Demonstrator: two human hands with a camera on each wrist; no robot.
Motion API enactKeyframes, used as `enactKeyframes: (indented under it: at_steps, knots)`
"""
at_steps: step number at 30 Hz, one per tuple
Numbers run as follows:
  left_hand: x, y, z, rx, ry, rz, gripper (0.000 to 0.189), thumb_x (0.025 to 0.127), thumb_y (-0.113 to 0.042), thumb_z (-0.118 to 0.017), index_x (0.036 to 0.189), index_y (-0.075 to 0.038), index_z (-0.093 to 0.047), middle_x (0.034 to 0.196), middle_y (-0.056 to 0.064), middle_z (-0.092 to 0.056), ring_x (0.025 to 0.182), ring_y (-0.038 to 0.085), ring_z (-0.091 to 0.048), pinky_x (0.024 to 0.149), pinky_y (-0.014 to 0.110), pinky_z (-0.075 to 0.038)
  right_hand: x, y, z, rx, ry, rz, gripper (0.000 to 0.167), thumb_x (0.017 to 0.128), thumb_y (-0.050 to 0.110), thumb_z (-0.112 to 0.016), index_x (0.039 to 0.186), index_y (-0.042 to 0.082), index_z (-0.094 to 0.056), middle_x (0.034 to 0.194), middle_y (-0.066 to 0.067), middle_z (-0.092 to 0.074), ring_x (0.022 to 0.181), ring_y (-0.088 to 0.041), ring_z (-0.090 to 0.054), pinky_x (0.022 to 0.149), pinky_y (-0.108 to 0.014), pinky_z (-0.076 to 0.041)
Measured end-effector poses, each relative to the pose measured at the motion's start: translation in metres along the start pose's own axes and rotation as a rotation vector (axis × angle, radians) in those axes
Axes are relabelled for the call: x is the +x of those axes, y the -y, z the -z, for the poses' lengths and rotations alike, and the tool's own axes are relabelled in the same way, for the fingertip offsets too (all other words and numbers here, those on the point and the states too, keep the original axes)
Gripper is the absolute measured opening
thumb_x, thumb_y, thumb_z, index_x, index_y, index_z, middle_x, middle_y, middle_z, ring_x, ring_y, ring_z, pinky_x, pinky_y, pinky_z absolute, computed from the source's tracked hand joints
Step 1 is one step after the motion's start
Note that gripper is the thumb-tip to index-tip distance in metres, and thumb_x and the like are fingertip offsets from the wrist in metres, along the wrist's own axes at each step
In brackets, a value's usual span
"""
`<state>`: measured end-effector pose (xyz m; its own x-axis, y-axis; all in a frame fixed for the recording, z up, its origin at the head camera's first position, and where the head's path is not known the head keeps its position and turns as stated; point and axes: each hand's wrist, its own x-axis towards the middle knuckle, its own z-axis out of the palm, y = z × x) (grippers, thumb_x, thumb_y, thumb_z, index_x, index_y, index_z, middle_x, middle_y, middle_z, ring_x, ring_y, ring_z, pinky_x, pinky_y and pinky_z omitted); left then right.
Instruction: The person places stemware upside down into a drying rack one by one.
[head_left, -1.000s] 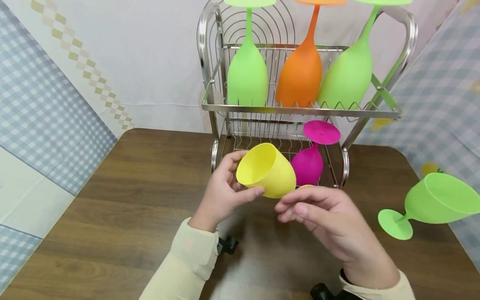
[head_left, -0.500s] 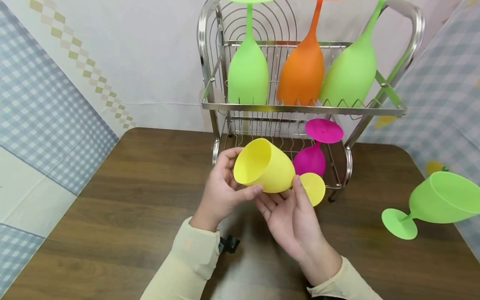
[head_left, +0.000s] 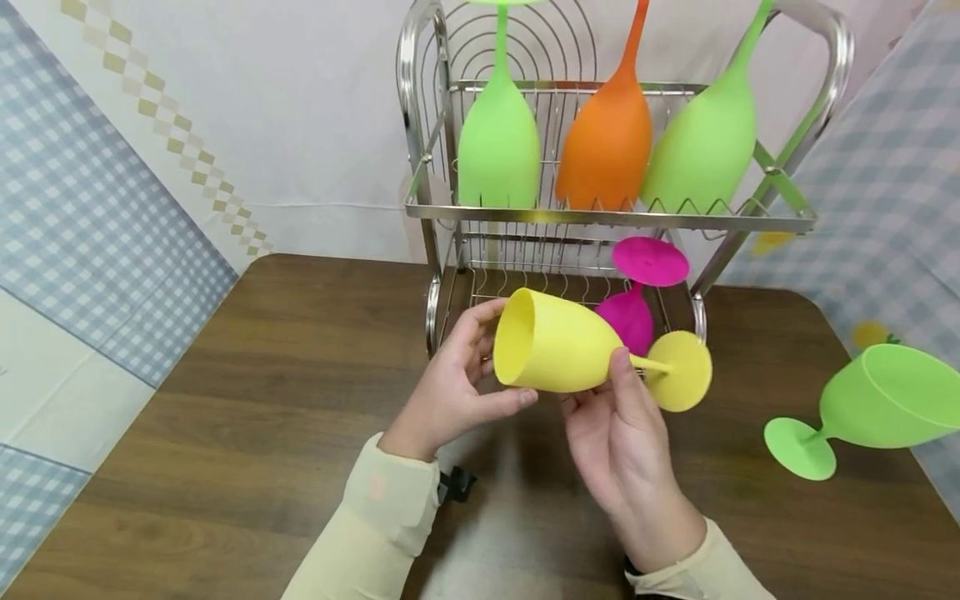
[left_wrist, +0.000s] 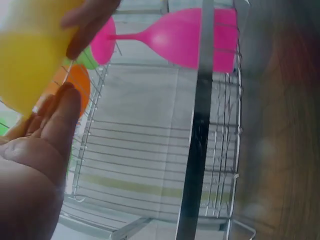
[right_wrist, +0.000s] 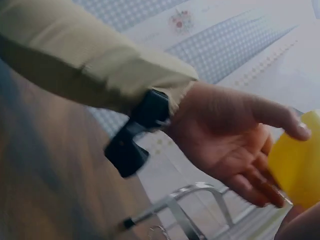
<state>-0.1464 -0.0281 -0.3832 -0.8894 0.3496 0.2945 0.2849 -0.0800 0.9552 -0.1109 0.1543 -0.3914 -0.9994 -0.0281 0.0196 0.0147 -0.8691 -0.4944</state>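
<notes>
A yellow goblet [head_left: 570,346] lies sideways in the air between both hands, its mouth facing left and its round foot to the right. My left hand [head_left: 448,392] holds the rim end, thumb low in front and fingers behind. With thumb and fingers my right hand [head_left: 626,454] grips the bowl's narrow end by the stem. The right wrist view shows that thumb over the yellow bowl [right_wrist: 300,165]. Behind the goblet, a magenta goblet [head_left: 628,321] stands upside down on the rack's lower tier.
A metal dish rack [head_left: 600,217] stands at the back. Its upper tier carries upside-down goblets: a green one [head_left: 498,150], an orange one [head_left: 606,150] and another green one [head_left: 705,150]. A further green goblet [head_left: 862,404] is at the right of the wooden table [head_left: 225,467].
The right hand has come under the yellow goblet and taken hold near its stem. The goblet has turned sideways and shifted right, bringing its stem and foot into view. The left hand stays near the rim.
</notes>
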Motion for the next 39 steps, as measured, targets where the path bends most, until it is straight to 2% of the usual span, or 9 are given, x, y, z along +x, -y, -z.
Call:
enactKeyframes:
  at_steps: [4,6,10,13,16,22,27,30,39]
  knots:
    - [0.001,0.001,0.0,0.115,0.014,0.036,0.091,0.077,-0.011,-0.087,0.15,-0.027,-0.036,0.145,-0.01,-0.05,0.128,0.013,-0.053,0.107,0.036,-0.046,0.002,0.002,0.001,-0.089,-0.021,0.168,0.026,0.1,0.005,-0.059,0.126,0.0,-0.061,0.118,-0.01,-0.065,0.107,-0.02,-0.061,0.095,-0.029,-0.047]
    - [0.002,0.002,-0.002,0.158,0.012,0.041,0.094,0.076,-0.015,-0.088,0.152,-0.029,-0.034,0.145,-0.013,-0.049,0.126,0.011,-0.054,0.107,0.038,-0.046,0.003,0.003,0.0,-0.149,-0.056,0.241,0.031,0.096,-0.006,-0.061,0.126,-0.004,-0.06,0.119,-0.013,-0.065,0.108,-0.022,-0.062,0.097,-0.03,-0.049]
    - [0.003,0.004,-0.004,0.28,0.005,0.01,0.103,0.075,-0.02,-0.09,0.156,-0.032,-0.028,0.153,-0.019,-0.038,0.132,0.008,-0.047,0.11,0.039,-0.042,0.002,0.005,-0.003,-0.384,-0.102,0.332,0.048,0.088,-0.018,-0.063,0.134,-0.006,-0.056,0.129,-0.019,-0.059,0.118,-0.029,-0.057,0.101,-0.031,-0.051]
    - [0.004,0.005,-0.005,0.384,0.008,-0.025,0.104,0.075,-0.022,-0.09,0.157,-0.033,-0.027,0.158,-0.021,-0.029,0.14,0.006,-0.038,0.115,0.041,-0.036,0.001,0.008,-0.004,-0.579,-0.102,0.362,0.055,0.084,-0.019,-0.068,0.136,-0.005,-0.056,0.134,-0.02,-0.058,0.123,-0.033,-0.054,0.098,-0.031,-0.053]
    - [0.004,0.005,-0.006,0.471,0.033,-0.043,0.1,0.076,-0.024,-0.09,0.156,-0.032,-0.031,0.158,-0.018,-0.032,0.142,0.007,-0.034,0.115,0.043,-0.035,0.001,0.01,-0.005,-0.718,-0.076,0.397,0.057,0.08,-0.018,-0.073,0.134,-0.004,-0.06,0.132,-0.018,-0.061,0.12,-0.032,-0.057,0.096,-0.029,-0.054]
    - [0.004,0.011,-0.011,0.623,0.117,-0.083,0.087,0.078,-0.025,-0.089,0.15,-0.018,-0.042,0.144,-0.006,-0.051,0.126,0.011,-0.05,0.107,0.033,-0.045,0.0,0.011,-0.004,-0.958,-0.056,0.479,0.06,0.073,-0.011,-0.084,0.129,0.0,-0.064,0.124,-0.016,-0.065,0.111,-0.027,-0.062,0.093,-0.026,-0.054]
    - [0.004,0.016,-0.016,0.682,0.135,-0.075,0.086,0.075,-0.026,-0.091,0.147,-0.012,-0.046,0.136,-0.001,-0.057,0.115,0.014,-0.056,0.101,0.029,-0.049,-0.003,0.007,-0.001,-1.138,-0.134,0.465,0.059,0.068,-0.004,-0.09,0.123,0.005,-0.069,0.111,-0.004,-0.071,0.092,-0.018,-0.068,0.079,-0.021,-0.057]
    - [0.004,0.018,-0.016,0.697,0.112,-0.061,0.083,0.075,-0.026,-0.091,0.144,-0.012,-0.048,0.135,-0.001,-0.058,0.114,0.014,-0.057,0.1,0.03,-0.05,0.0,0.008,0.001,-1.21,-0.132,0.447,0.057,0.068,-0.002,-0.091,0.121,0.003,-0.069,0.106,-0.002,-0.071,0.087,-0.017,-0.066,0.077,-0.02,-0.056]
    - [0.006,0.022,-0.016,0.734,0.026,-0.008,0.083,0.074,-0.03,-0.091,0.144,-0.012,-0.05,0.137,0.002,-0.058,0.117,0.015,-0.057,0.1,0.034,-0.05,0.01,0.018,0.009,-1.334,-0.067,0.268,0.063,0.079,0.021,-0.088,0.135,0.016,-0.059,0.121,-0.001,-0.063,0.102,-0.02,-0.062,0.08,-0.017,-0.055]
